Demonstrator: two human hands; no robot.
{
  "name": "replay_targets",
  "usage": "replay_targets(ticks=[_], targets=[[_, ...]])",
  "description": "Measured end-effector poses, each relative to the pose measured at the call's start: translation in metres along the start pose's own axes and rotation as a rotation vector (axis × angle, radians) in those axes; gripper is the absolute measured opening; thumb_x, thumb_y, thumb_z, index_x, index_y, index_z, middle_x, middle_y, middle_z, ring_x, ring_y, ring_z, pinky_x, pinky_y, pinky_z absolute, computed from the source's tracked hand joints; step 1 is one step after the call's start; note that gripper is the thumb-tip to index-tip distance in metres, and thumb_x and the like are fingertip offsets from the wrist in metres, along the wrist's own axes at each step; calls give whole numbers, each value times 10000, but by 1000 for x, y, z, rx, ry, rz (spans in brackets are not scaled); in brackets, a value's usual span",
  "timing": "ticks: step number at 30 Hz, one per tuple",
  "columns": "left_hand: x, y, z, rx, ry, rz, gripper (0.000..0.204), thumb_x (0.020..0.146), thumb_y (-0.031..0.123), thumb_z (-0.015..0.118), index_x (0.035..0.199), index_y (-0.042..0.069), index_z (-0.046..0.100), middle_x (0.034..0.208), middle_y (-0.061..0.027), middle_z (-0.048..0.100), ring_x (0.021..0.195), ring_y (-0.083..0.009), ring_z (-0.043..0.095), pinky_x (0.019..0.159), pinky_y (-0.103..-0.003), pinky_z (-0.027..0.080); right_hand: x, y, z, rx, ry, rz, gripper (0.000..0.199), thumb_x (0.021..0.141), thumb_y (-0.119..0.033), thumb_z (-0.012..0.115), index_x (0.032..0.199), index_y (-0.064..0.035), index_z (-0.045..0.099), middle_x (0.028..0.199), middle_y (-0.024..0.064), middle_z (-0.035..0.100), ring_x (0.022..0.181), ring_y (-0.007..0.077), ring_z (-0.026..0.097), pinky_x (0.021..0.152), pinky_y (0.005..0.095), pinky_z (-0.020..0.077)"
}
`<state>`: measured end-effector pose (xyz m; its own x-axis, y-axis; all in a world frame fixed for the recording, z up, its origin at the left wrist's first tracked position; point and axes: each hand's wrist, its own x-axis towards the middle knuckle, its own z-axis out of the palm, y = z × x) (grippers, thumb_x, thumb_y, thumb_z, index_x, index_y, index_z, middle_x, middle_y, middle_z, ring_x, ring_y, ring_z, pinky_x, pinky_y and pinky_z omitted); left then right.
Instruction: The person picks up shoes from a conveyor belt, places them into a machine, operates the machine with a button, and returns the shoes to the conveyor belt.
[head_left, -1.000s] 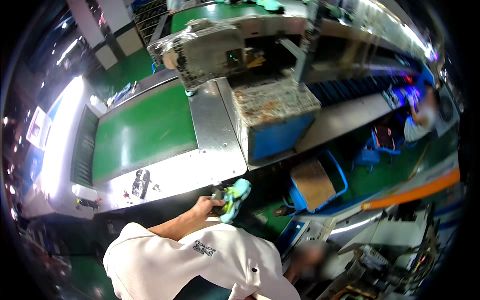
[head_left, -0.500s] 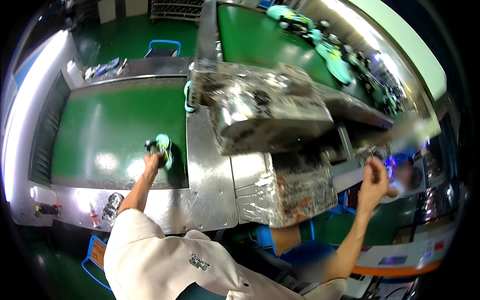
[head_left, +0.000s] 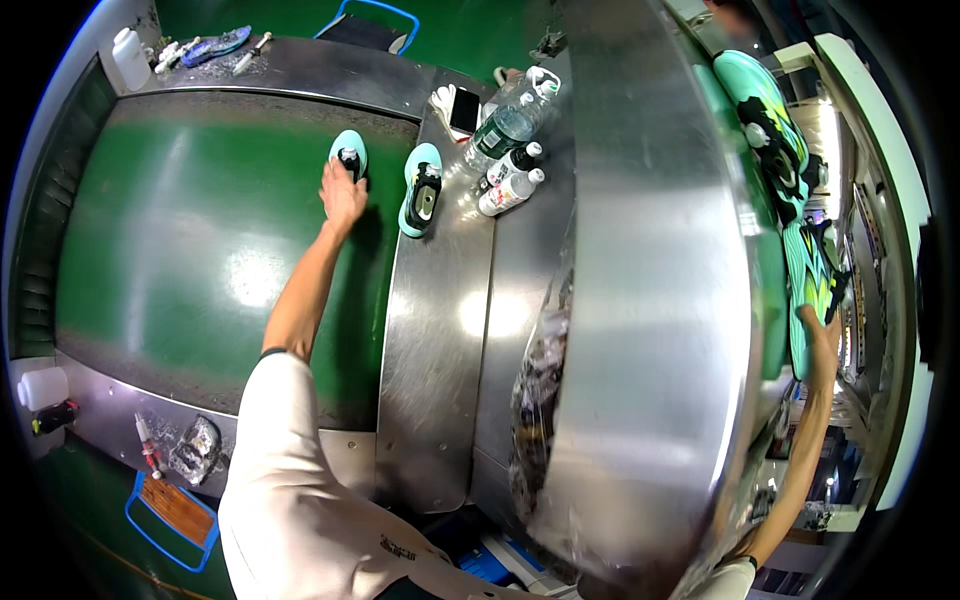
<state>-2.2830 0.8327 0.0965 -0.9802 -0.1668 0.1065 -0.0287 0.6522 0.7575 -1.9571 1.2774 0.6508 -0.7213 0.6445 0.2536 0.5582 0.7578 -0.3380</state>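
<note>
On the green belt at left, my left hand [head_left: 343,195] is closed on the near end of a turquoise and black sneaker [head_left: 350,143]. Its fingertips are partly hidden at the shoe's opening. A second turquoise sneaker [head_left: 421,190] stands on the metal ledge just right of that belt. Far to the right, my right hand [head_left: 824,340] grips a turquoise sneaker with yellow and black marks [head_left: 808,262] at its near part. Another such sneaker [head_left: 765,105] lies beyond it, on the raised belt.
A broad metal housing [head_left: 650,270] stands between my arms. Several bottles [head_left: 505,130], a phone [head_left: 464,110] and white gloves [head_left: 443,97] sit by the ledge. A crumpled foil-like lump [head_left: 196,450] and a red-tipped tool [head_left: 149,445] lie on the near rim, beside a blue-framed stool [head_left: 178,510].
The view has turned and shifted. My left hand, holding the sneaker, has moved farther forward over the belt. My right hand, empty before beside the plastic-wrapped machine, now has hold of a sneaker.
</note>
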Motion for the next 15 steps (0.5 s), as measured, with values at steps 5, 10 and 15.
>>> replay_targets(ticks=[5,10,15], targets=[[-48,98,4,-5,61,219,919,732,317,712,1398,-7,169,1388,-236,297,1254,-388,351,997,-525,306,2,-6,30,180,60,-54,661,795,-219,649,1327,43,356,1249,120,477,1102,220,479,981,316,325],[-26,88,53,-102,-206,-89,667,712,145,633,1296,65,321,1072,-224,585,971,-421,570,812,-494,456,-23,-10,14,38,124,-28,695,762,-242,668,1328,31,373,1241,122,483,1112,225,468,972,323,328],[4,34,24,42,-263,-124,671,767,200,638,1290,18,259,1166,-237,517,959,-418,579,828,-501,466,-32,-22,21,27,228,-114,701,728,-244,679,1300,49,400,1211,151,506,1063,242,485,956,319,343]])
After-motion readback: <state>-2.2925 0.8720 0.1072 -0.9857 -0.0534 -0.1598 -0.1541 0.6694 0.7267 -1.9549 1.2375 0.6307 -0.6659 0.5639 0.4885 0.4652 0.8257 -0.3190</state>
